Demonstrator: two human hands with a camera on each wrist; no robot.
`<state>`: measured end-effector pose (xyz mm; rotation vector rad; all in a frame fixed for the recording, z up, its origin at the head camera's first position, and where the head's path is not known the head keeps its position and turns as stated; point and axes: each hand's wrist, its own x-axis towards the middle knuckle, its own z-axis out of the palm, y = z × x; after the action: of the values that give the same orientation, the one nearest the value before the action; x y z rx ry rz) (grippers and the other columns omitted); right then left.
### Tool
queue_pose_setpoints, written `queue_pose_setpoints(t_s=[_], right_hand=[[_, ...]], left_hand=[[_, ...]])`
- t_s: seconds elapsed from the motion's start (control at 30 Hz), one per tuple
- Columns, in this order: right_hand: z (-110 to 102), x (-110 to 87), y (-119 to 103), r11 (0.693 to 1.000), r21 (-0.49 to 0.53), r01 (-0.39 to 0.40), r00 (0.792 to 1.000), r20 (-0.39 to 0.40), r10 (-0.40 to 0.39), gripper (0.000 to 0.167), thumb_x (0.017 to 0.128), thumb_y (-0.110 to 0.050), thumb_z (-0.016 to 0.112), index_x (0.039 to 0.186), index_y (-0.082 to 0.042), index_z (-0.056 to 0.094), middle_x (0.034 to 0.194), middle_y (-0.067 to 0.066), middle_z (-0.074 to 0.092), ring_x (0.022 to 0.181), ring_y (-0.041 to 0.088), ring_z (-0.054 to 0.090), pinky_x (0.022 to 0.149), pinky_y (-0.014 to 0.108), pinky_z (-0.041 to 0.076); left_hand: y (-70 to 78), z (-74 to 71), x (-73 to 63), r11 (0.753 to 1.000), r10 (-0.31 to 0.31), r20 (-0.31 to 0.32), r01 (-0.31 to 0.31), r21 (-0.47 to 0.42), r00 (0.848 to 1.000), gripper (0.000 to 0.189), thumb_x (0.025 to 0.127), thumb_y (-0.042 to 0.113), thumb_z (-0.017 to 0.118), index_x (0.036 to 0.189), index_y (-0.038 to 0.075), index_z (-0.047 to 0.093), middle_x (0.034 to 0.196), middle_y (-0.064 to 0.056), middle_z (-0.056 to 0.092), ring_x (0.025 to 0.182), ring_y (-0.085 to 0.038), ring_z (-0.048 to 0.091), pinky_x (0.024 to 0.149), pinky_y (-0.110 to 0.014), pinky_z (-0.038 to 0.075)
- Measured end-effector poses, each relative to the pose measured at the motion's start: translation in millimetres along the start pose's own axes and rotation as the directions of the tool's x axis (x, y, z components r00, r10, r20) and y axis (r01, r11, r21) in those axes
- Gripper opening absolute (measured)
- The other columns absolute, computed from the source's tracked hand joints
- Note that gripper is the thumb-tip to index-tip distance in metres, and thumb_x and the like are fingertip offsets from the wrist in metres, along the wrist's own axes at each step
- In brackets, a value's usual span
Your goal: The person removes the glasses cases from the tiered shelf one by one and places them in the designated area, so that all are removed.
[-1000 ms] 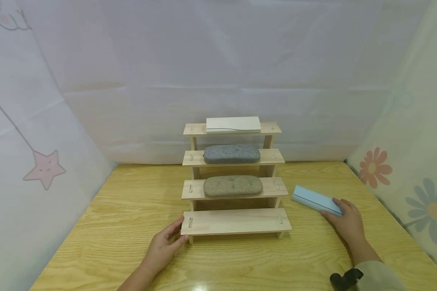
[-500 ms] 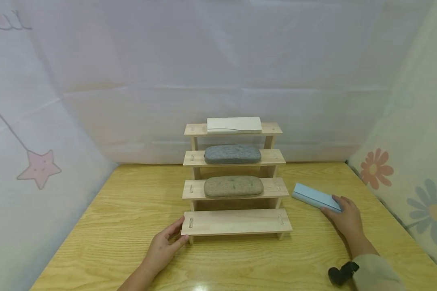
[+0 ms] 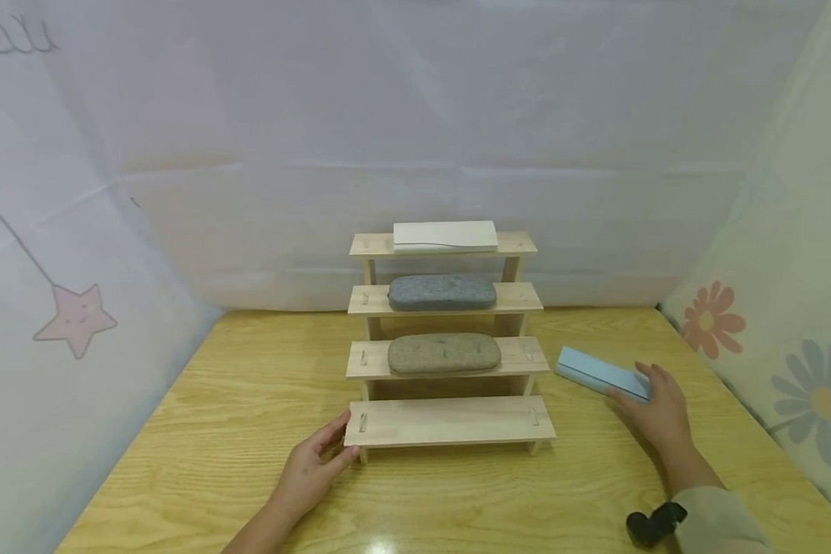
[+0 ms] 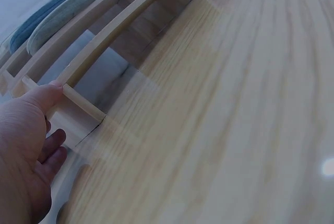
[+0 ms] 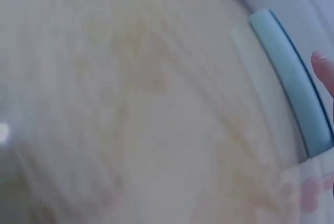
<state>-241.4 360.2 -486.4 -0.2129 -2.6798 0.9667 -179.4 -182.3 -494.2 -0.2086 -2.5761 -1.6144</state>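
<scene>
A four-tier wooden display stand [image 3: 450, 423] stands mid-table in the head view. My left hand [image 3: 312, 469] grips the left end of its lowest shelf, the thumb on the front edge. The left wrist view shows this thumb [image 4: 47, 96] on the wood with the other fingers curled below. At right, a light blue glasses case [image 3: 599, 373] lies slanted on the table. My right hand [image 3: 661, 412] is at its near right end, fingers spread loosely around it. In the right wrist view the thumb [image 5: 324, 70] looks apart from the case.
On the stand lie a white glasses case [image 3: 445, 235] at the top, a grey fabric case [image 3: 442, 293] below, and a brown fabric case [image 3: 445, 354] on the third tier. Cloth walls [image 3: 422, 115] enclose the wood-grain table [image 3: 263, 369].
My right hand's fingers have spread and lifted a little from the end of the blue case, which has shifted slightly away from me. The left hand keeps its grip on the stand.
</scene>
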Motion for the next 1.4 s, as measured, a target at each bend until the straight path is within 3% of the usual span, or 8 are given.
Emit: queue_pose_setpoints(t_s=[0.27, 0.63, 1.03, 1.4], right_hand=[[-10.5, 1.2, -33.4, 0.991, 0.090, 0.099, 0.995, -0.019, -0.098, 0.080, 0.093, -0.044, 0.065, 0.150, 0.002, 0.031, 0.154, 0.032, 0.026, 0.139, 0.055, 0.023, 0.105, 0.075, 0.025], [-15.4, -1.5, -80.0, 0.969, 0.205, 0.139, 0.987, 0.056, -0.153, 0.079, 0.095, -0.043, 0.062, 0.154, -0.005, 0.026, 0.156, 0.030, 0.023, 0.141, 0.055, 0.020, 0.104, 0.076, 0.026], [-9.4, -9.6, -127.6, 0.938, 0.245, 0.245, 0.953, 0.117, -0.279, 0.073, 0.093, -0.036, 0.068, 0.150, -0.006, 0.035, 0.155, 0.023, 0.030, 0.139, 0.052, 0.027, 0.104, 0.074, 0.029], [2.4, -11.2, -154.8, 0.914, 0.275, 0.300, 0.918, 0.179, -0.355, 0.072, 0.090, -0.036, 0.071, 0.149, -0.011, 0.038, 0.156, 0.019, 0.031, 0.142, 0.046, 0.028, 0.108, 0.071, 0.029]], left_hand=[[0.3, -0.1, 0.4, 1.000, 0.006, -0.006, -0.006, 0.010, 1.000, 0.061, 0.087, 0.023, 0.075, 0.141, 0.007, 0.052, 0.144, -0.009, 0.053, 0.123, -0.031, 0.059, 0.098, -0.036, 0.053], [0.1, -1.0, 0.7, 1.000, 0.005, -0.002, -0.005, 0.006, 1.000, 0.062, 0.087, 0.025, 0.075, 0.141, 0.008, 0.052, 0.144, -0.009, 0.053, 0.124, -0.032, 0.059, 0.099, -0.037, 0.053], [-2.0, -0.3, 1.2, 1.000, 0.013, 0.005, -0.013, -0.009, 1.000, 0.062, 0.087, 0.025, 0.075, 0.141, 0.008, 0.052, 0.145, -0.008, 0.052, 0.125, -0.031, 0.058, 0.100, -0.037, 0.052], [-0.6, 0.3, 0.6, 1.000, 0.011, 0.003, -0.011, -0.008, 1.000, 0.062, 0.087, 0.022, 0.075, 0.142, 0.007, 0.051, 0.145, -0.009, 0.051, 0.125, -0.031, 0.058, 0.101, -0.038, 0.051]])
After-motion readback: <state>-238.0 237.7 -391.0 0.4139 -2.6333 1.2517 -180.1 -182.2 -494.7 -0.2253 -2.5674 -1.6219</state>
